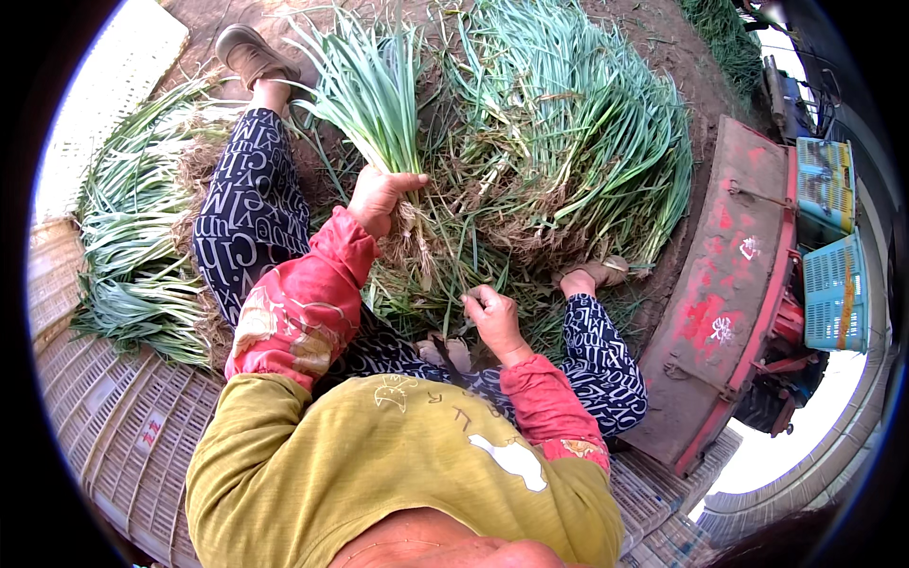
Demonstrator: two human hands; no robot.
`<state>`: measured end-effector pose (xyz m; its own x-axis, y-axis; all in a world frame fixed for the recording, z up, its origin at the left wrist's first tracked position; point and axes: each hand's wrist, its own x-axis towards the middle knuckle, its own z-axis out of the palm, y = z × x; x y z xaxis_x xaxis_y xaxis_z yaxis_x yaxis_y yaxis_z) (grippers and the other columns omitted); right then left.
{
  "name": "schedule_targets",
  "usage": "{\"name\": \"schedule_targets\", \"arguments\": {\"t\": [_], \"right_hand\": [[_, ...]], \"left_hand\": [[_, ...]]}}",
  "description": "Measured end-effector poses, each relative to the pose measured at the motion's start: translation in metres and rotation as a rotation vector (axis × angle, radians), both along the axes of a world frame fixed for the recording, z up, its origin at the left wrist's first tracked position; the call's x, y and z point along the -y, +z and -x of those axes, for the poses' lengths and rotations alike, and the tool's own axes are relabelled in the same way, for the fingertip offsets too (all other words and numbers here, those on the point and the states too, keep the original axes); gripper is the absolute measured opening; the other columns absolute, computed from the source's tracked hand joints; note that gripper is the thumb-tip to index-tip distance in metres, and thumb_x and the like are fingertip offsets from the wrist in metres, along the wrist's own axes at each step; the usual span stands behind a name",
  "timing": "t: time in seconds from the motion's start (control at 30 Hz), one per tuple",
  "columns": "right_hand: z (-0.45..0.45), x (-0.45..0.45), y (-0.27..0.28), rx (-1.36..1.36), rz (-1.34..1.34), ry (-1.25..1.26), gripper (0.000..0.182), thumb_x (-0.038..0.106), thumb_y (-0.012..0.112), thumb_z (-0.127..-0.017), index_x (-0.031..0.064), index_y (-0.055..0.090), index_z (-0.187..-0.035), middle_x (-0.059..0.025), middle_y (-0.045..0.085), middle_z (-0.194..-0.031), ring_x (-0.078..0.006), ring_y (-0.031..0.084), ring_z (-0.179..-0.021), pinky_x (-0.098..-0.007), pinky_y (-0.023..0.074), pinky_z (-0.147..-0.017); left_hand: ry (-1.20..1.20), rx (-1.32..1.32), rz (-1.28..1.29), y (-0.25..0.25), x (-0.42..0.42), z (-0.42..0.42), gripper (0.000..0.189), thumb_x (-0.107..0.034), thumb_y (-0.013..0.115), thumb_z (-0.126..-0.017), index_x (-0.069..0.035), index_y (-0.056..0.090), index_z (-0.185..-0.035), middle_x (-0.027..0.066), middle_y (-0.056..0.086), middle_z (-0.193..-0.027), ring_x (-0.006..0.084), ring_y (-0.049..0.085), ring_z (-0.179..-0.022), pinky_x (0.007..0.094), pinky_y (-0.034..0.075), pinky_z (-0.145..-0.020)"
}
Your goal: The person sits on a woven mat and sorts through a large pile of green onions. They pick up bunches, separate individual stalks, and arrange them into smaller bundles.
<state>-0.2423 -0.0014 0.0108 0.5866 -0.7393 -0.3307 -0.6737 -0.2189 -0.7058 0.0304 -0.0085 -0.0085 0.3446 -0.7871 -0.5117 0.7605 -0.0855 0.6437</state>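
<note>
My left hand (376, 199) grips a bunch of long-leaved allium plants (387, 138), which look like green garlic, around their pale stems. Their leaves fan out away from me, and brown roots (412, 245) hang on my side of the fist. Lower and to the right is my right hand (495, 319), its thumb and forefinger pinched on a thin withered leaf (454, 273) just below those roots. A large heap of the same plants (561, 135) lies on the soil beyond, its roots towards me. Loose leaf trimmings (405, 298) cover the ground between my legs.
Bunches laid in a row (149, 234) line my left side, roots towards my leg. Slatted crates (128, 419) stand at lower left, with a pale crate (106, 92) above. On the right are a muddy red metal panel (731, 284) and plastic baskets (834, 291). My shoes flank the trimmings.
</note>
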Motion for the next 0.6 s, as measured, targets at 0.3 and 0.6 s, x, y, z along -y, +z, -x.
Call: {"name": "schedule_targets", "arguments": {"t": [0.3,0.6], "right_hand": [[-0.007,0.114,-0.009,-0.148,0.492,-0.023,0.035,0.008,0.056,-0.081,-0.0025,0.047,-0.114,-0.0177,0.046,-0.124,-0.0336,0.047,-0.111,-0.0395,0.0423,-0.090],[-0.022,0.267,-0.048,-0.231,0.164,-0.614,0.020,0.017,0.063,-0.069,-0.0011,0.067,-0.077,-0.0169,0.066,-0.075,-0.0293,0.064,-0.072,-0.0372,0.0479,-0.069]], "left_hand": [[0.158,-0.481,0.205,0.002,0.003,-0.018,0.033,0.001,0.060,-0.077,0.000,0.048,-0.108,0.0112,0.060,-0.086,0.0270,0.061,-0.082,0.0411,0.052,-0.077],[0.069,-0.482,0.171,-0.004,0.010,-0.009,0.025,-0.008,0.066,-0.079,-0.006,0.054,-0.101,0.0048,0.055,-0.074,0.0176,0.056,-0.064,0.0338,0.049,-0.062]]}}
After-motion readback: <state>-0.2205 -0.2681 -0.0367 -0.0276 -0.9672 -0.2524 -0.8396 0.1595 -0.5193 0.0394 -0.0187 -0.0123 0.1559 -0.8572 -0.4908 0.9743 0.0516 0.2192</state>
